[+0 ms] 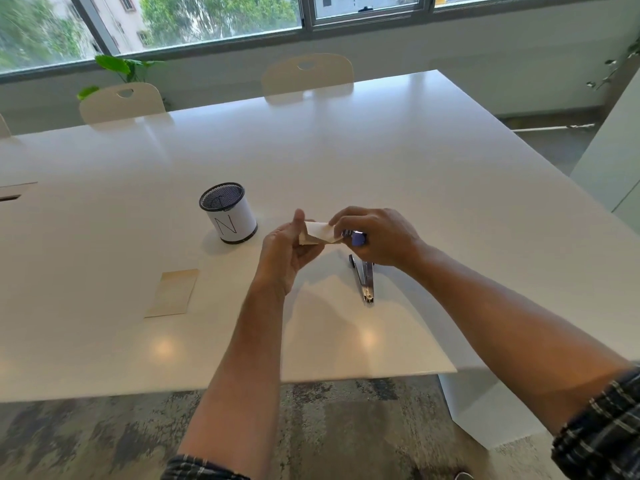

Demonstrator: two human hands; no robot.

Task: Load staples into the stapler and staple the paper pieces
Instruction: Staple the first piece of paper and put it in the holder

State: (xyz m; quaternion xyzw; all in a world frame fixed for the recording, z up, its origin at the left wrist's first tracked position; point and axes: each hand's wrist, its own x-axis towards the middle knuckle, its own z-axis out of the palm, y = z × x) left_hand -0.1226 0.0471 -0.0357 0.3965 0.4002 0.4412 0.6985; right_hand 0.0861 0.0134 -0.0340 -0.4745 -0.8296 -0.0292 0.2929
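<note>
The stapler (362, 271) lies hinged open on the counter (450, 202), its blue top under the right hand (377, 237), whose grip pinches small white paper pieces (320, 233) with the left hand (287, 251). Loading seems unfinished; next, probably seat staples and close it. Another paper slip (173, 292) lies well apart.

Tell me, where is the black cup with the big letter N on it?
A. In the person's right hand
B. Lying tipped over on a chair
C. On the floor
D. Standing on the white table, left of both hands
D: the cup stands upright on the white table, left of the left hand, and neither hand touches it.
</note>
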